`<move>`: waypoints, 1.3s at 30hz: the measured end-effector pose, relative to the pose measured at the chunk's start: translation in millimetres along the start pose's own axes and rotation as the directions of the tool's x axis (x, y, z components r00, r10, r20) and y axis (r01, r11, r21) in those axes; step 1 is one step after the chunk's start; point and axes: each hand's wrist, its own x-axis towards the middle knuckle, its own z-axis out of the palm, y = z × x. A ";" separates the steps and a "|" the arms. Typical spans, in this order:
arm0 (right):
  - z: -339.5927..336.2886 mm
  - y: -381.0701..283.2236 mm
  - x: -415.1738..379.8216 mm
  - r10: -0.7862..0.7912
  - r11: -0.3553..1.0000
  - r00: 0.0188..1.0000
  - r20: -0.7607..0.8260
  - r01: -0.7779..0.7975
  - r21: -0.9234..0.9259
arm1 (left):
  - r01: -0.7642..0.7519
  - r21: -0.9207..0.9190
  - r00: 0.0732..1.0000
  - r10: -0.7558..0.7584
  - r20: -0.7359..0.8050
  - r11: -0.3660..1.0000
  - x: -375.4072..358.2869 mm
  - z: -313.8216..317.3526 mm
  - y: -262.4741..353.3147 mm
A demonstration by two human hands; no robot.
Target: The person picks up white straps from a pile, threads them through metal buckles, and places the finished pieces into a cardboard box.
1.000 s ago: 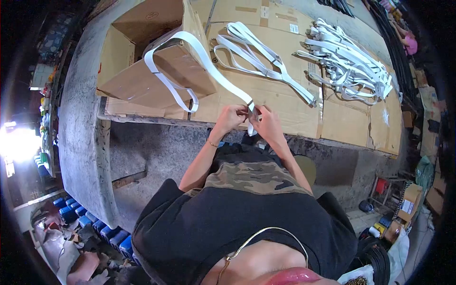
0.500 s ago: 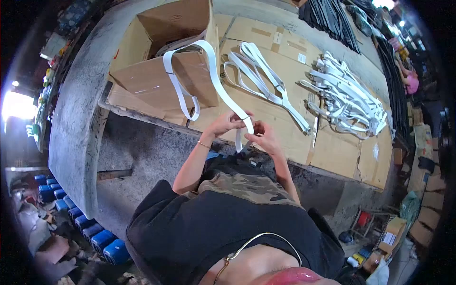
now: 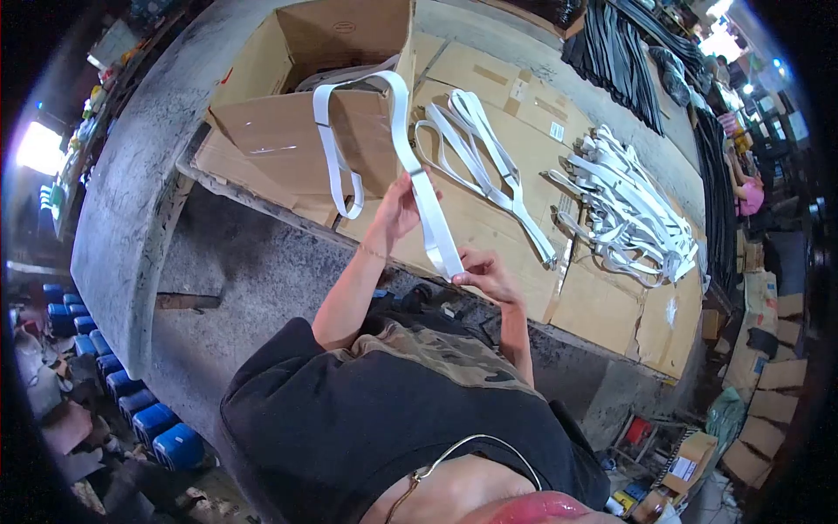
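A long white strap (image 3: 402,113) runs from the open cardboard box down to my hands, with one loop hanging over the box's front flap. Near a dark crosswise band on the strap, my left hand (image 3: 399,208) is closed around it. My right hand (image 3: 489,276) pinches the strap's lower end between thumb and fingers, close to the table's front edge. Between the two hands the strap is stretched nearly straight. Just right of it, several folded white straps (image 3: 478,144) lie on the cardboard. Farther right is a tangled pile of white straps (image 3: 630,210).
The cardboard box (image 3: 305,131) stands at the table's back left. Flattened cardboard (image 3: 602,301) covers the tabletop. Black strips (image 3: 615,65) hang or lie at the back right. Blue jugs (image 3: 179,445) line the floor at left. Another person (image 3: 748,194) is far off at right.
My left hand has slid up and left to the dark band, while my right hand has moved slightly down and right. The strap section between them is now drawn out longer and flatter.
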 end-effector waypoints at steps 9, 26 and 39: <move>-3.9 -33.6 69.7 0.017 1.000 0.966 -0.258 -0.020 -0.010 | 0.022 0.401 0.984 -0.091 0.155 0.916 24.6 14.6 26.6; -57.6 -55.5 41.7 0.242 0.847 0.957 -0.163 -0.290 -0.446 | -0.168 -0.032 0.983 0.165 -0.077 0.985 60.8 42.6 37.7; 13.1 -91.2 178.5 -0.186 0.965 0.875 -0.448 0.076 -0.252 | -0.255 0.441 0.947 0.315 -0.068 0.860 33.7 83.0 55.1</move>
